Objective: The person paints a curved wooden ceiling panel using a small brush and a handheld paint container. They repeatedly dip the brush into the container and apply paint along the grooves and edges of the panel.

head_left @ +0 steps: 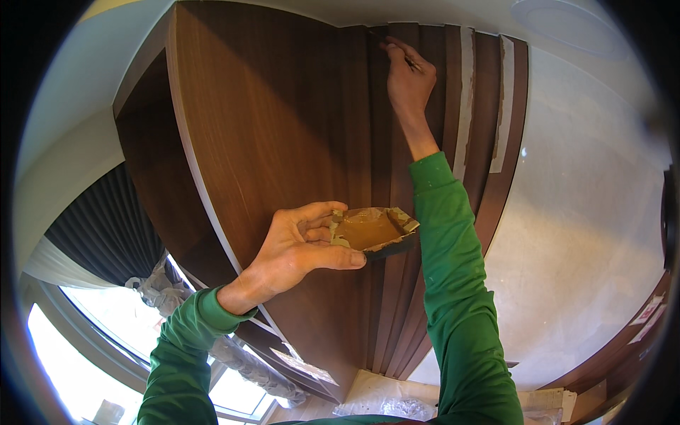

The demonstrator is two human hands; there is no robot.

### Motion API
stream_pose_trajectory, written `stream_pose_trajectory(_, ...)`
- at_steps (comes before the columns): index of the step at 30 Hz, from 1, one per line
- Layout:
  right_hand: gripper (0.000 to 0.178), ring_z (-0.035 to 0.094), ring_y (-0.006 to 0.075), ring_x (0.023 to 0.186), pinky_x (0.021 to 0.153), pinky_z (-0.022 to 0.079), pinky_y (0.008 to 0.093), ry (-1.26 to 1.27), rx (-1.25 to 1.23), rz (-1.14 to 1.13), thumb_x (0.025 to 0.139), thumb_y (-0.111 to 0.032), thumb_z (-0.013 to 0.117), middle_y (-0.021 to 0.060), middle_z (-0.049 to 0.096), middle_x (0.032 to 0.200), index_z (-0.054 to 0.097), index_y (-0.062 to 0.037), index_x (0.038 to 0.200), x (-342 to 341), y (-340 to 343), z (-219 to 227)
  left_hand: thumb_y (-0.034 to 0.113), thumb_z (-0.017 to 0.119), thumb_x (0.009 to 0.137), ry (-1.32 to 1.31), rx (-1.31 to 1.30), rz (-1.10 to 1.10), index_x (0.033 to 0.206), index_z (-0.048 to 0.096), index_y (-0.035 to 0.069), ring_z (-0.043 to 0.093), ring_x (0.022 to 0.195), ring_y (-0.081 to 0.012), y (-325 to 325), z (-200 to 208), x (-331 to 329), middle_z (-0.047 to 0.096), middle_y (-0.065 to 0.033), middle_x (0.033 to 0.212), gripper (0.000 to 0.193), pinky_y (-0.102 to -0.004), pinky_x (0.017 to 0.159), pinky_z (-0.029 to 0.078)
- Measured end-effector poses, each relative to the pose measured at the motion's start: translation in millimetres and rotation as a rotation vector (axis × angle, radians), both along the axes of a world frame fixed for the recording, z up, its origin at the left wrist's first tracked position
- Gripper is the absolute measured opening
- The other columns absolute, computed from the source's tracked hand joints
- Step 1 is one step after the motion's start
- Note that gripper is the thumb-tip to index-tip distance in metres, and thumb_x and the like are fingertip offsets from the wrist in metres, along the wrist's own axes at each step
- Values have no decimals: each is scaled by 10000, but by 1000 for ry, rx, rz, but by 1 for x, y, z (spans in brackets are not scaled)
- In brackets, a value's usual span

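My left hand (283, 244) grips a small, shallow open carton (394, 248) by its left end, thumb along the near side and fingers behind. Brown liquid (370, 229) covers its bottom, and the torn rim is crusted with pale dried smears. High up, close to the ceiling, my right hand (411, 78) pinches a thin brush (412, 64). Its dark tip points up and left toward the top of the brown wooden slats (404, 142); whether it touches them I cannot tell. Both arms wear green sleeves.
A broad brown wood panel (269, 127) stands left of the slats. Strips of pale tape (465, 99) run down two right-hand slats. Further right is a whitish wall (567, 212); a dark curtain (106, 227) hangs by the window at left. Plastic sheeting (407, 409) lies below.
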State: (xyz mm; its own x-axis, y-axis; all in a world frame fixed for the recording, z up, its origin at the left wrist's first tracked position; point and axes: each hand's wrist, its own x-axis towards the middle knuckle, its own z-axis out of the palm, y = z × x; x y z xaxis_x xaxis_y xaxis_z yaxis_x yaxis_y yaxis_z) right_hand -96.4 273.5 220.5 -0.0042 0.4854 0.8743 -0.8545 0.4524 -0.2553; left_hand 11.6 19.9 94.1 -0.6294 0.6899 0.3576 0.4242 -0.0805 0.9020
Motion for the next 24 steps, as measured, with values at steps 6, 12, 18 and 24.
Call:
stream_pose_trajectory(6, 284, 628, 68, 815, 778, 491, 229, 33, 3, -5, 938, -168, 619, 72, 782, 966, 764, -7, 1122, -1, 2, -3, 82, 856, 712, -17, 16, -19, 1339, 542, -108, 662, 1096, -250, 0, -2, -1, 670, -194, 1209, 727, -353, 960, 506)
stream_pose_trajectory(12, 293, 618, 58, 831, 801, 484, 221, 25, 5, 15, 940, -178, 622, 64, 782, 1003, 763, -15, 1139, -3, 3, -2, 76, 857, 717, -4, 9, -17, 1336, 544, -107, 661, 1096, -249, -1, 0, 0, 671, -193, 1206, 717, -349, 959, 508)
stream_pose_trajectory(18, 272, 677, 114, 838, 808, 515, 254, 20, -32, -18, 913, -136, 641, 94, 775, 918, 759, 29, 1093, 4, 1, -5, 59, 846, 725, -1, 0, -21, 1341, 535, -112, 660, 1094, -246, -1, 0, 0, 672, -193, 1205, 711, -345, 956, 507)
stream_pose_trajectory(24, 267, 679, 134, 921, 882, 496, 261, 64, -15, 54, 958, -120, 613, 124, 767, 983, 737, 64, 1106, 46, 3, -56, 31, 832, 736, -46, 45, -48, 1334, 535, -114, 671, 1065, -236, -2, 1, 2, 679, -187, 1192, 683, -340, 927, 520)
